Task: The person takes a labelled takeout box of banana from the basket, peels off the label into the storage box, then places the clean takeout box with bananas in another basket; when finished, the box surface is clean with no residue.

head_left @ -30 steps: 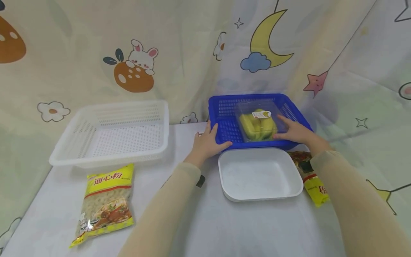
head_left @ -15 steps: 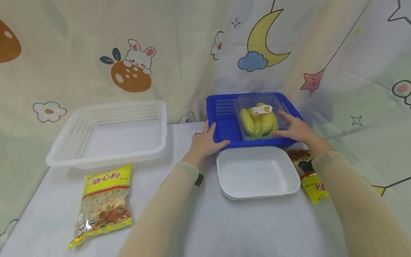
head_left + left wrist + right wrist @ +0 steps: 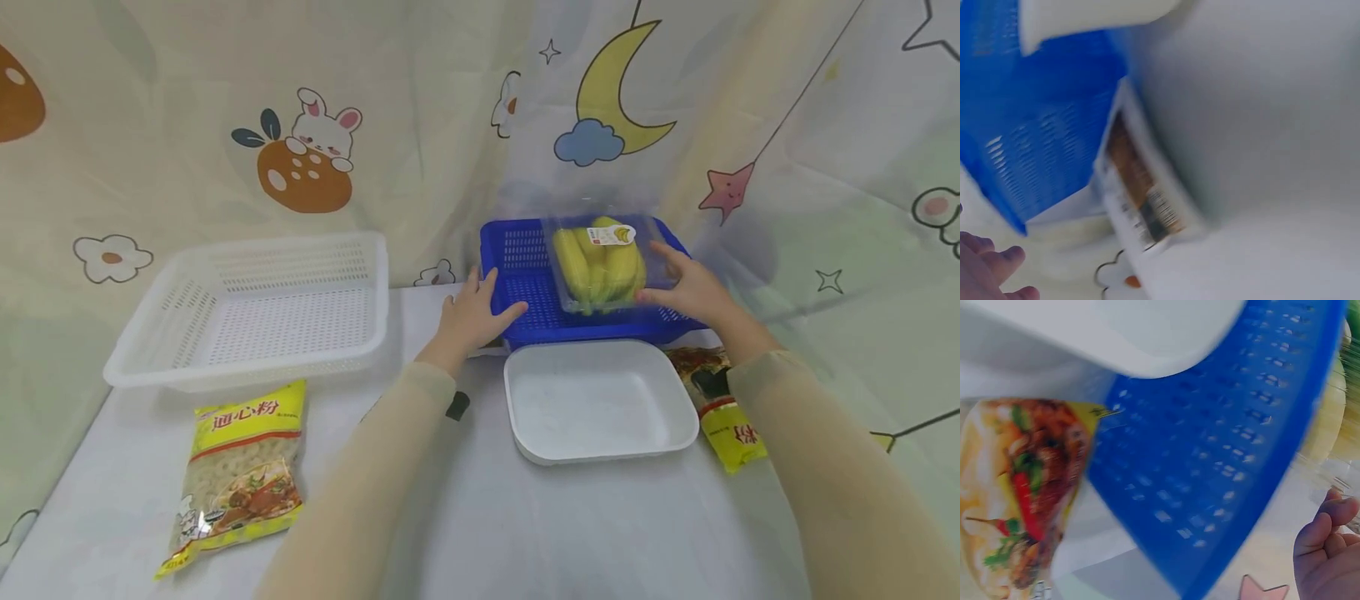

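A clear plastic box of bananas [image 3: 603,262] is held tilted over the right part of the blue basket [image 3: 525,287]. My right hand [image 3: 692,292] grips the box by its right side, thumb toward the front and fingers behind; the right wrist view shows its fingers at the clear plastic. My left hand [image 3: 468,321] hovers by the basket's left rim with its fingers spread and holds nothing. Under it lies a white packet with a brown print and a barcode [image 3: 1138,181], beside the basket's left wall and mostly hidden in the head view.
An oblong white tray [image 3: 600,408] stands right in front of the blue basket. Right of it lies a yellow-ended food bag [image 3: 727,421], partly hidden by my right sleeve. On the left are a white basket [image 3: 292,325] and a bag of macaroni [image 3: 243,475]. A printed curtain hangs behind.
My right hand has raised the banana box from inside the blue basket, up and slightly back. My left hand has drawn off the basket's rim, a little to the left.
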`<state>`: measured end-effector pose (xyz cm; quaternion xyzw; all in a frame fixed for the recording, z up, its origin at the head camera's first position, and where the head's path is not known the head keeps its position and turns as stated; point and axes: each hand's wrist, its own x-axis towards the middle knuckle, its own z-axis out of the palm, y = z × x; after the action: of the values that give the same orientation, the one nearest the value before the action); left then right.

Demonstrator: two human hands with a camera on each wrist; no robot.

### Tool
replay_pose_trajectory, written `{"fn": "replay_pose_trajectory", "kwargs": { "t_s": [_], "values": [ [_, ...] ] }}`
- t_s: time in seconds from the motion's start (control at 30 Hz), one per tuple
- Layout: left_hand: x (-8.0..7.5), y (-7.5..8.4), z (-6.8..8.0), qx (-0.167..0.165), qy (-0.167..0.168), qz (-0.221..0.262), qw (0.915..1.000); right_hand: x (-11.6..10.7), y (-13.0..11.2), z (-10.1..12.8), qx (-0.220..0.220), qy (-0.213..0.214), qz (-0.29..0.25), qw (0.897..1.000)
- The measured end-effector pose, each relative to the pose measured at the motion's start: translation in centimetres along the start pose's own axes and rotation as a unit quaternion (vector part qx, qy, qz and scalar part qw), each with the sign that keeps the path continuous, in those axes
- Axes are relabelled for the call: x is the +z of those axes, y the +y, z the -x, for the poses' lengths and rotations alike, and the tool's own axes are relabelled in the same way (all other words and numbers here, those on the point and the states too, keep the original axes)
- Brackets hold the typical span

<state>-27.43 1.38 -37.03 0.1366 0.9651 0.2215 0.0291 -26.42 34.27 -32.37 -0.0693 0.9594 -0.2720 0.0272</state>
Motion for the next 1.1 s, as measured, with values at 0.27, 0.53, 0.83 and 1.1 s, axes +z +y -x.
{"fn": "replay_pose_trajectory", "kwargs": {
  "t_s": [0.27,0.53,0.83,1.1],
  "values": [
    [-4.8,0.5,-1.7,-0.002,0.005,0.128,0.9918,-0.5,-2.8,0.5,-0.006,0.000,-0.055,0.998],
    [-8.5,0.5,-2.8,0.038,0.029,0.268,0.9624,-0.2,-5.1,1.1,-0.041,0.013,-0.075,0.996],
    [-10.6,0.7,-3.3,0.013,0.016,0.294,0.9556,-0.1,-6.6,2.0,-0.054,0.016,-0.065,0.996],
    [-10.1,0.6,-4.3,0.017,-0.002,0.277,0.9607,0.2,-7.0,2.0,-0.060,0.005,-0.057,0.997]
  ]
}}
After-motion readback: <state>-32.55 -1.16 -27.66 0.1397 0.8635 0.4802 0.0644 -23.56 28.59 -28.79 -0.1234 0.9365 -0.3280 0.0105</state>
